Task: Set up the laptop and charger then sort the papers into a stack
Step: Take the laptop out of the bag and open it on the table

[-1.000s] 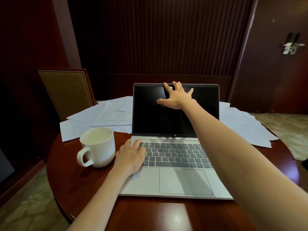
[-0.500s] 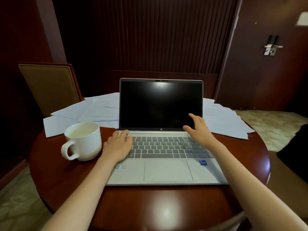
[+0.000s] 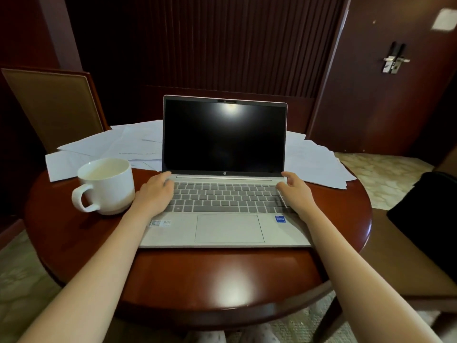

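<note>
Bare forearms [image 3: 103,263], pale dotted garment [image 3: 210,337]

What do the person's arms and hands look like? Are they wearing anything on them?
The left arm and right arm are bare as far up as the picture shows, with no sleeves. The left hand and right hand have no gloves, and I see no watch, bracelet or ring.
</note>
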Tool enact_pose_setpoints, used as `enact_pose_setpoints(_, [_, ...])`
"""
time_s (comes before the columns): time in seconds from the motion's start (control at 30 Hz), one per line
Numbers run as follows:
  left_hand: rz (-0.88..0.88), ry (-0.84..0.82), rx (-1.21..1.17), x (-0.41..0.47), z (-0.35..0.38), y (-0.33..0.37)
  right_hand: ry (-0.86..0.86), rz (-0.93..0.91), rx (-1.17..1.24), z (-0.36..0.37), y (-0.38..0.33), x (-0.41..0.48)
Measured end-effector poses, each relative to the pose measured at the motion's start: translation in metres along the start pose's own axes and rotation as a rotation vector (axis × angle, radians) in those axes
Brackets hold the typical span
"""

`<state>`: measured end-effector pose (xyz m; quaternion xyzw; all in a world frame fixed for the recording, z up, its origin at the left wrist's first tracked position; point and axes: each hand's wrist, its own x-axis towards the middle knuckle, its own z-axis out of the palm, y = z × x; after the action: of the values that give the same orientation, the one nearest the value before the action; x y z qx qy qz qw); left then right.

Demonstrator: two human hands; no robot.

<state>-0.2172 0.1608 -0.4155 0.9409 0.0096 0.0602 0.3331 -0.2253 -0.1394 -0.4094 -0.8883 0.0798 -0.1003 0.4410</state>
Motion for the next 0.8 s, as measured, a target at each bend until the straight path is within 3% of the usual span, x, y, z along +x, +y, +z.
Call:
enact_pose_setpoints(0.23, [0.007,-0.044,0.211,0.009,0.006,0.002,-0.058,-0.049,-0.283,0.012,-0.005,0.008])
enact_pose_setpoints(0.37, [-0.03,-0.03,0.203,0.015,0.007,0.003,-0.056,-0.048,-0.324,0.012,-0.003,0.011])
enact_pose_setpoints(0.57, [-0.056,-0.084,0.373,0.016,0.006,0.01,-0.034,-0.045,-0.498,0.025,-0.011,0.012])
enact_pose_setpoints(0.8, [-0.036,-0.279,0.512,0.013,-0.002,0.045,-0.283,-0.043,-0.704,0.023,-0.034,-0.001])
